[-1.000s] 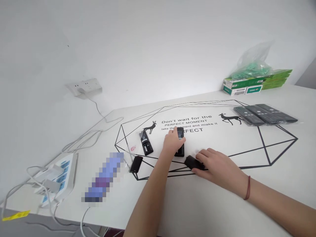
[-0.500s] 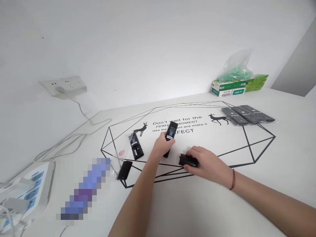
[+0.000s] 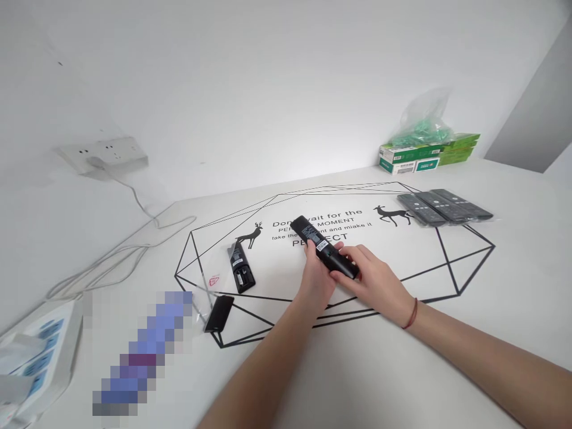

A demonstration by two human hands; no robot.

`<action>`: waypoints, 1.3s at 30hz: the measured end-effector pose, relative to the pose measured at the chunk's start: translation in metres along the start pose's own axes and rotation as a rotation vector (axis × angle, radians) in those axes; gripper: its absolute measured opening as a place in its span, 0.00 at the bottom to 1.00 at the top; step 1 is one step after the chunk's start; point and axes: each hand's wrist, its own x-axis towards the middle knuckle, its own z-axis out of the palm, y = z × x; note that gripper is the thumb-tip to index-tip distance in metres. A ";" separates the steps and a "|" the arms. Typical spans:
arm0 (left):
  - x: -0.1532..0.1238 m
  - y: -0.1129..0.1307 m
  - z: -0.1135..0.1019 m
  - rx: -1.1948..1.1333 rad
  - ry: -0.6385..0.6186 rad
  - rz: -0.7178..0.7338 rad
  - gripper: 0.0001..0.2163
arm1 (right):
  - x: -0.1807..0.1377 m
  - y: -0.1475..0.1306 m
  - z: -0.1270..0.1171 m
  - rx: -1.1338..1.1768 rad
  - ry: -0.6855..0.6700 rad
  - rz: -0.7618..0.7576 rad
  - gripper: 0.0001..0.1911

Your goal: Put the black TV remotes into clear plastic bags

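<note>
A black remote control [image 3: 309,231], its labelled back facing up, is held tilted in my left hand [image 3: 318,280] over the printed tabletop. My right hand [image 3: 374,280] has its thumb and fingers closed on the black battery cover [image 3: 342,264], which lies against the remote's lower end. Whether the cover sits fully flush, I cannot tell. To the left lies a second remote [image 3: 240,265] with its battery compartment open and batteries visible inside. Nearer the front, a separate black cover [image 3: 219,314] rests on the table beside clear plastic.
Several bagged remotes [image 3: 442,207] lie at the right. Green-and-white boxes [image 3: 411,156] by the wall carry a clear bag with green contents [image 3: 422,128]. A power strip [image 3: 44,363], a grey cable [image 3: 120,262] and a blurred-out blue patch [image 3: 143,351] are on the left.
My right hand has brought the battery cover up and left to the remote's lower end. My left hand has turned the remote so its top leans left. The view has shifted slightly.
</note>
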 end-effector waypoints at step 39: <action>0.005 0.010 -0.012 0.148 0.000 -0.063 0.27 | -0.003 0.013 0.009 0.060 -0.142 -0.087 0.23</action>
